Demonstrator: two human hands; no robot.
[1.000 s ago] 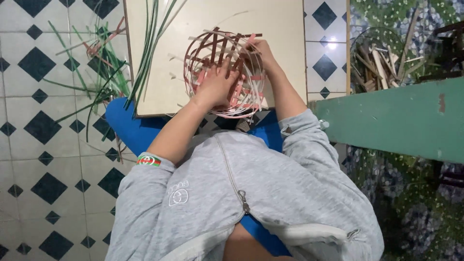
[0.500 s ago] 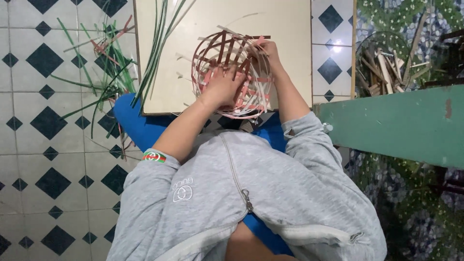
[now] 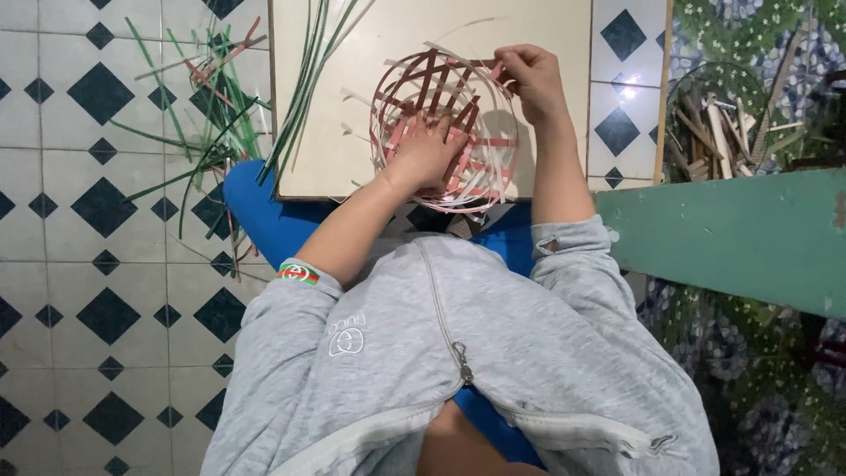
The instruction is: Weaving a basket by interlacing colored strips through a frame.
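Observation:
A half-woven basket (image 3: 476, 115) of red-brown and white strips rests on a pale board (image 3: 370, 115) in front of me. My left hand (image 3: 429, 150) lies flat inside the basket, fingers spread, pressing on the woven bottom. My right hand (image 3: 529, 75) is at the basket's far right rim, its fingers pinched on a strip end there. Both forearms are bare, with grey sleeves pushed up.
Loose green and red strips (image 3: 211, 97) lie on the tiled floor to the left, and several long green ones (image 3: 308, 70) cross the board's left part. A wire basket of wooden sticks (image 3: 723, 123) stands at the right, behind a green ledge (image 3: 731, 238).
The view has shifted slightly. My right hand has moved a little along the basket's far rim; my left hand stays pressed inside the basket.

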